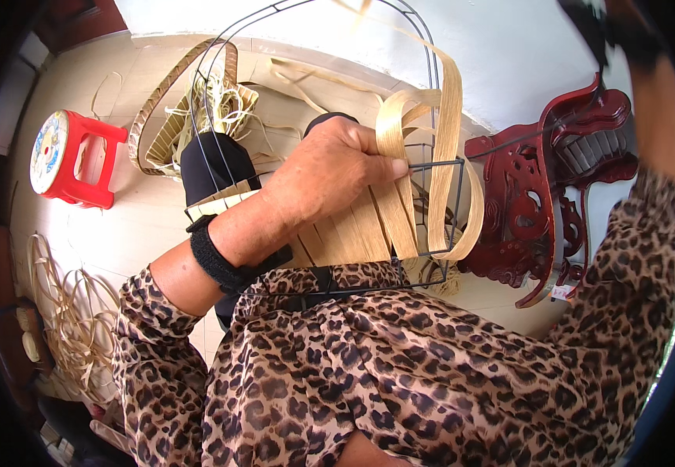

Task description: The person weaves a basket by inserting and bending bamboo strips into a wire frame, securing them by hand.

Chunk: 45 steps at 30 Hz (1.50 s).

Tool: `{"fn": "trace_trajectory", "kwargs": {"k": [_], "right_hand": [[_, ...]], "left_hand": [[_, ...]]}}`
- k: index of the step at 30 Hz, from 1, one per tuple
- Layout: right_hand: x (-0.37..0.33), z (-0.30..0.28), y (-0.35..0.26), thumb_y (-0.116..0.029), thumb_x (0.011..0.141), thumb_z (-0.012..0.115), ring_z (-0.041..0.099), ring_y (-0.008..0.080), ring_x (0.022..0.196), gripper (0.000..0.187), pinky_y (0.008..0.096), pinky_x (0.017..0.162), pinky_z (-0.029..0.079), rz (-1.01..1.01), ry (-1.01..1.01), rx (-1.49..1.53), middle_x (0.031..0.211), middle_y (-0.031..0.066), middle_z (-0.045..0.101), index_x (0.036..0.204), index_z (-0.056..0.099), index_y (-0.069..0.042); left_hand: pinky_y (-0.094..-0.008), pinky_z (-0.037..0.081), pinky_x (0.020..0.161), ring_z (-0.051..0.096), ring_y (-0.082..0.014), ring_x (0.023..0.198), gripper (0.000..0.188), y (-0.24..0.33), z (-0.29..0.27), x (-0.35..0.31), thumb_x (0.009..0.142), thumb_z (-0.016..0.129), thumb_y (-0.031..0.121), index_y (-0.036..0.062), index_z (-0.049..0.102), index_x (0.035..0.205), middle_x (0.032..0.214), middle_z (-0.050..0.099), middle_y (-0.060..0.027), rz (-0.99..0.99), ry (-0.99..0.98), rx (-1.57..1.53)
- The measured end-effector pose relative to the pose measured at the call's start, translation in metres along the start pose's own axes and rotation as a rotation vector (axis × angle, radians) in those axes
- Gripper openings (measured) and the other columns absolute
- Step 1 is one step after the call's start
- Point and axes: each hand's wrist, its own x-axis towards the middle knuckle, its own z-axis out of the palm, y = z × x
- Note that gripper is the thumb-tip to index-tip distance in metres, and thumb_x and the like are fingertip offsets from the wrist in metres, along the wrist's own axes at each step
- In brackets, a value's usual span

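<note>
A black wire basket frame (436, 165) with a tall arched handle sits on my lap. Flat tan woven-fibre strips (365, 226) wrap side by side over its near part. My left hand (330, 167) is closed at the frame's upper edge, thumb and fingers pinching a tan strip (390, 132) against the wire. From there a loose length of strip (450, 101) loops up and around the frame's right end. My right hand (625, 35) is raised at the upper right, dark and blurred near the picture's rim; its fingers cannot be made out.
A red stool (92, 156) stands at the left. Behind the frame, a brown-rimmed basket (151, 101) holds pale fibres (217, 105). Loose tan strips (73, 319) lie heaped on the lower-left floor. Carved dark-red wooden furniture (524, 202) stands close on the right, beside a white wall (493, 54).
</note>
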Motion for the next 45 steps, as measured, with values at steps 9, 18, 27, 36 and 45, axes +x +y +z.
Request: {"fn": "trace_trajectory", "kwargs": {"k": [9,18,27,36,45], "right_hand": [[-0.082,0.078,-0.025,-0.021,0.084,0.058,0.052,0.0119,0.060,0.023,0.0243,0.055,0.040,-0.258,-0.553,0.741,0.069,0.0037,0.059,0.080,0.065,0.001],[-0.052,0.068,-0.043,-0.043,0.087,0.053,0.056,0.0146,0.063,0.047,0.0274,0.059,0.047,-0.162,-0.796,0.538,0.069,0.0074,0.062,0.085,0.065,0.003],[-0.065,0.101,-0.044,-0.024,0.078,0.059,0.058,0.0193,0.061,0.030,0.0303,0.055,0.045,-0.355,-0.600,0.673,0.070,0.0119,0.061,0.094,0.063,0.001],[-0.058,0.109,-0.063,-0.024,0.075,0.061,0.054,0.0196,0.061,0.029,0.0328,0.058,0.043,-0.225,-0.805,0.599,0.065,0.0099,0.056,0.084,0.060,0.003],[-0.061,0.128,-0.059,-0.019,0.086,0.054,0.057,0.0108,0.080,0.034,0.0222,0.071,0.045,0.036,-0.829,1.072,0.089,0.0047,0.060,0.115,0.052,-0.001]], "left_hand": [[-0.0208,0.040,0.050,0.045,-0.0028,0.053,0.021,0.011,0.002,-0.005,0.085,0.063,0.020,0.0005,0.068,0.080,0.061,0.057,0.0034,-0.060,0.026,-0.054],[-0.0283,0.047,0.059,0.055,-0.0104,0.058,0.020,0.005,0.000,-0.004,0.081,0.063,0.017,-0.0025,0.067,0.086,0.063,0.061,-0.0064,0.014,0.087,0.010],[-0.0222,0.044,0.056,0.051,-0.0044,0.059,0.021,0.001,0.000,-0.006,0.085,0.063,0.020,0.0003,0.068,0.086,0.067,0.062,-0.0003,0.009,0.068,-0.017],[-0.0254,0.045,0.057,0.052,-0.0073,0.058,0.022,-0.003,-0.001,-0.005,0.083,0.063,0.021,0.0007,0.068,0.089,0.063,0.060,-0.0040,0.026,0.055,-0.033],[-0.0241,0.045,0.062,0.051,-0.0062,0.062,0.017,0.005,-0.003,-0.009,0.084,0.062,0.018,0.0042,0.068,0.091,0.070,0.064,-0.0027,-0.001,0.043,-0.020]]}}
